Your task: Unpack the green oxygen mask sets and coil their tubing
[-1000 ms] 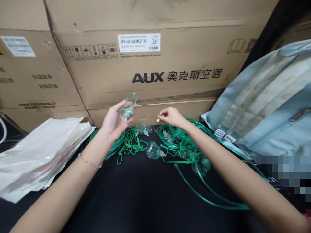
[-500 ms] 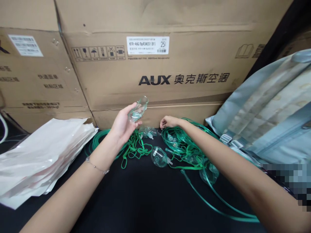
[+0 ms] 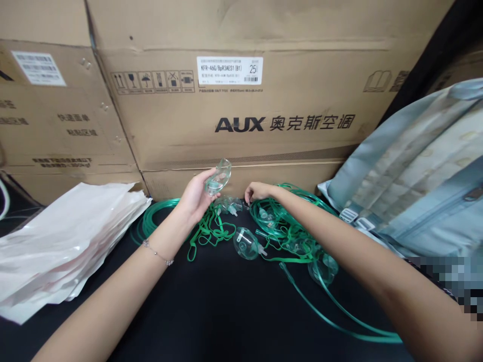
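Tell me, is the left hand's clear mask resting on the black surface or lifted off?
Lifted off: the left hand holds the clear mask up in front of the cardboard box, above the black surface.

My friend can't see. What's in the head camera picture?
A person's left hand holds a clear plastic mask, while the right hand is by coiled green tubing. White packets lie left, a pale blue backpack right, cardboard boxes behind.

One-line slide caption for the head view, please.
Left hand holds a clear oxygen mask while the right hand is beside coiled green tubing, before an AUX carton.
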The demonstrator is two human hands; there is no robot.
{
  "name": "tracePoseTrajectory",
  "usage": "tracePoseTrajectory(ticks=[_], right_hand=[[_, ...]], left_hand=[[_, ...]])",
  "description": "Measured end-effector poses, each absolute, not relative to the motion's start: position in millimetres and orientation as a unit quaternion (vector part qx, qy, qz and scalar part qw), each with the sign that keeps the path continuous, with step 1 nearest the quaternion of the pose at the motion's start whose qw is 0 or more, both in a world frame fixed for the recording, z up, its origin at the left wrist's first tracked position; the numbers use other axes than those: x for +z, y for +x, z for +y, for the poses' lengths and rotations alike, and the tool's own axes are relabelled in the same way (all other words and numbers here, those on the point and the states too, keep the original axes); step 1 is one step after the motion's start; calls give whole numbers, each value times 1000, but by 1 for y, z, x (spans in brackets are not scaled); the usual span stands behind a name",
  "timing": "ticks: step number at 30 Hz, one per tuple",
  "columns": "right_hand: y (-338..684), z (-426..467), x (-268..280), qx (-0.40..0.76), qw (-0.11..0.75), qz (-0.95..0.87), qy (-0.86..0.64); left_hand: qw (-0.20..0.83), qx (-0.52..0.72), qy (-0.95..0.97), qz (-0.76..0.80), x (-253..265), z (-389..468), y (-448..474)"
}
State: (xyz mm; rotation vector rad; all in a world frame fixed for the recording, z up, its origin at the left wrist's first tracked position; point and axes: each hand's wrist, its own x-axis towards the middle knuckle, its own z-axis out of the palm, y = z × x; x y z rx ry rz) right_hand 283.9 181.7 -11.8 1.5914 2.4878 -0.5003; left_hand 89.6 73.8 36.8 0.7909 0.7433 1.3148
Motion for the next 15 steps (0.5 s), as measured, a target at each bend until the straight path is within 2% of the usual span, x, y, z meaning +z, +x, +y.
tracePoseTrajectory(ticks=[7,15], right_hand=[[269,172,-7,-82,87,791,600],[254,181,-19,-52,82,739,667]], left_hand=[[658,579,354,326,38,73,90],[662,572,356,329,36,72,93]])
